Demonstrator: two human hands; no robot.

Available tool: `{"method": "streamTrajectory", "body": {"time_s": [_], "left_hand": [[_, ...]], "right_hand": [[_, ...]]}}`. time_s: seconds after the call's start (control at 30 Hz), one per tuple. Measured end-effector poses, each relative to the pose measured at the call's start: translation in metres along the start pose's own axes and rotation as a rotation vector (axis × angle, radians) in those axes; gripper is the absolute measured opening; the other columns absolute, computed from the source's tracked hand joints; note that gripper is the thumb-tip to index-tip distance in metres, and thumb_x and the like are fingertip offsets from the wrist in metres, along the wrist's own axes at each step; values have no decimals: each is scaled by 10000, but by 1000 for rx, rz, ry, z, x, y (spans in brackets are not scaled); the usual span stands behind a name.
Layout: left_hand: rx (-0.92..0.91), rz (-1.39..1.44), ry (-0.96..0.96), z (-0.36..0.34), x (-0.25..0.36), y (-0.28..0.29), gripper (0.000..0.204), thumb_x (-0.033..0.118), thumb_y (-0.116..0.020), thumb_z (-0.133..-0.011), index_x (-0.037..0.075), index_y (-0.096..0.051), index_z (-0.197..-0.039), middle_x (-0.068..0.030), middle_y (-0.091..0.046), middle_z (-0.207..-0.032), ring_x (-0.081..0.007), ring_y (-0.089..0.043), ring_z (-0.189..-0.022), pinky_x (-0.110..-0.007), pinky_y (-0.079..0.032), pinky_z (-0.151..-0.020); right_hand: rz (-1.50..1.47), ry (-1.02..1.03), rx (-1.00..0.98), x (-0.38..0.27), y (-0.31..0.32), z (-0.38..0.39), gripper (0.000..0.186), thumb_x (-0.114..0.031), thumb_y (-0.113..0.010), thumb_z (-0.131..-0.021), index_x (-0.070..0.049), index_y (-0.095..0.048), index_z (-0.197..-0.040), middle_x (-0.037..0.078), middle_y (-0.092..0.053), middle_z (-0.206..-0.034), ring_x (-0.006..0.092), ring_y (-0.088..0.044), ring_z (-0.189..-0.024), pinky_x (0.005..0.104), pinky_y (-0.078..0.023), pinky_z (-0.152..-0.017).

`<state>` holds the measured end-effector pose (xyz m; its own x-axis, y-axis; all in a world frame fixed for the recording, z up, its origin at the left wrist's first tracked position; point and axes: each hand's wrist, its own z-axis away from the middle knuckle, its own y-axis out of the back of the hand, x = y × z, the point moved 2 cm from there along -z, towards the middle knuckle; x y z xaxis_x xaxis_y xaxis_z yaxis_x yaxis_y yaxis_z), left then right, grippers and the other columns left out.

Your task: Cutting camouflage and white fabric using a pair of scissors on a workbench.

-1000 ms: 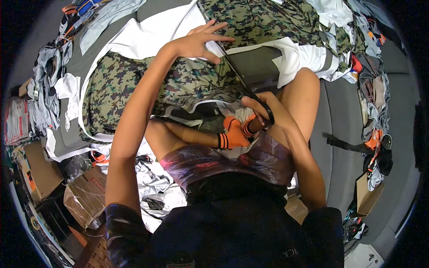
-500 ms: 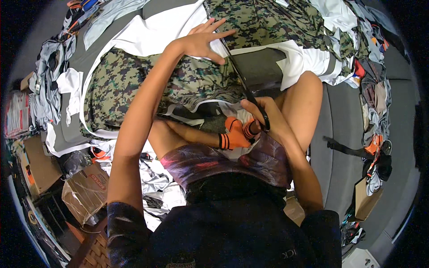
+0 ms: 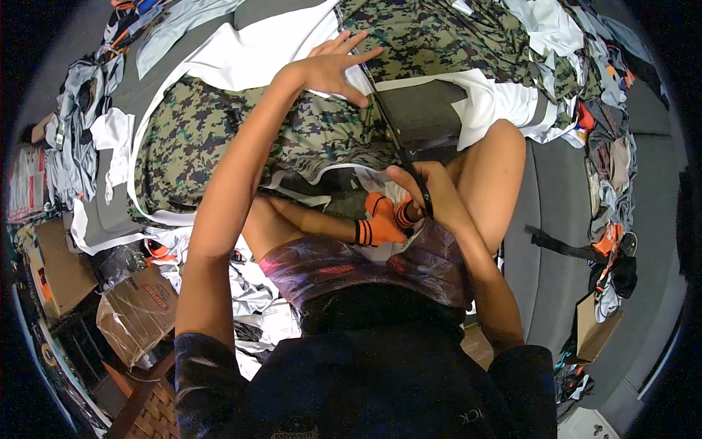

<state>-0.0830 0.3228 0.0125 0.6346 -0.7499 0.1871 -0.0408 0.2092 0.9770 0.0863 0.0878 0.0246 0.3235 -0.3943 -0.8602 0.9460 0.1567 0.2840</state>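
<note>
R hand (image 3: 441, 192) w/ blk scissors (image 3: 414, 173), camo cloth (image 3: 208, 146) (white-edged)

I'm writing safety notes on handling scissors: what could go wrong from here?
The scissors in the right hand point toward the spread left hand, blades close to its thumb, so a slip might nick it. The camouflage cloth lies rumpled near the blades, so a fold could get caught. The right hand is also near the orange-socked feet, so dropped scissors might land there.

Grey seamed surface (image 3: 559, 175) spreads wide; cardboard box (image 3: 131, 314) near brown woven furniture (image 3: 152, 404).
</note>
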Motion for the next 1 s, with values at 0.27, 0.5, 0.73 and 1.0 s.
{"method": "streamTrajectory", "body": {"time_s": [0.27, 0.5, 0.73, 1.0], "left_hand": [[2, -5, -8, -2, 0, -2, 1032, 774, -643, -576, 408, -226, -1446, 82, -53, -1555, -210, -27, -1436, -463, -158, -1139], [1, -6, 0, 0, 0, -2, 1035, 778, -639, -576, 407, -221, -1448, 81, -51, -1555, -210, -23, -1436, -461, -154, -1140], [-16, 5, -22, 3, 6, 7, 996, 691, -677, -622, 368, -236, -1455, 10, -69, -1559, -276, -45, -1432, -452, -161, -1137], [-14, 13, -21, 2, 3, 5, 1026, 751, -649, -594, 388, -220, -1453, 36, -55, -1558, -241, -28, -1435, -451, -145, -1142]], "right_hand": [[-5, 25, 23, 2, -2, 0, 506, -394, -680, -822, 16, -538, -562, 58, -450, -482, 157, -363, -460, 315, -345, -450], [6, 50, 47, 3, -5, -1, 528, -407, -678, -822, 16, -514, -550, 61, -442, -480, 159, -359, -457, 319, -342, -446], [21, 4, 34, 4, -4, -1, 547, -421, -672, -824, 7, -492, -535, 64, -437, -474, 163, -357, -447, 326, -341, -441], [39, -4, 27, 2, -4, -1, 546, -424, -665, -830, 4, -501, -534, 65, -442, -472, 163, -358, -443, 324, -341, -436]]}}
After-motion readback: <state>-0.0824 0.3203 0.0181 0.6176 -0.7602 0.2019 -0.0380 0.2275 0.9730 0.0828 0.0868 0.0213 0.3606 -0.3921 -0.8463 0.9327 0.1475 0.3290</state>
